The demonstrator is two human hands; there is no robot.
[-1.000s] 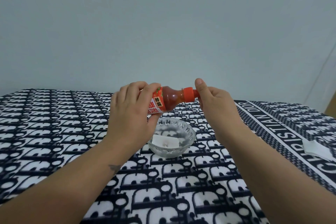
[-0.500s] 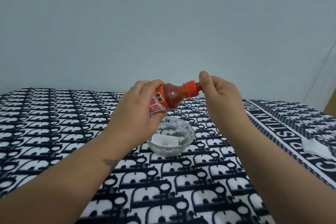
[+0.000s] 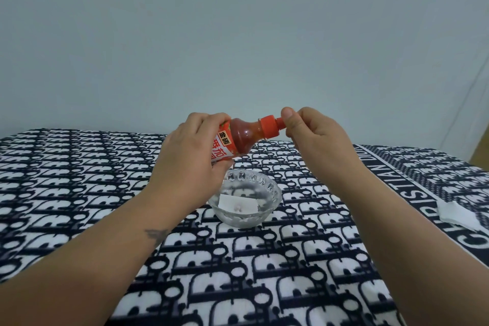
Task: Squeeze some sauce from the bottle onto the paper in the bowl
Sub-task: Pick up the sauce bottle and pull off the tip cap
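A small sauce bottle [image 3: 242,136] with red sauce, a red label and an orange cap [image 3: 268,127] lies nearly sideways in the air, cap pointing right. My left hand [image 3: 189,159] is wrapped around its body. My right hand [image 3: 315,140] pinches the tip of the cap between thumb and fingers. Below the bottle a clear glass bowl [image 3: 274,192] stands on the cloth. Inside the bowl lies a white piece of paper [image 3: 238,204] with a small pale reddish spot on it.
A black and white patterned cloth [image 3: 79,180] covers the whole surface. A folded white tissue [image 3: 456,214] lies near the right edge. A plain pale wall stands behind.
Both hands and the bottle have risen a little above the bowl, and the cap end has tipped slightly upward. The right fingers stay on the cap tip.
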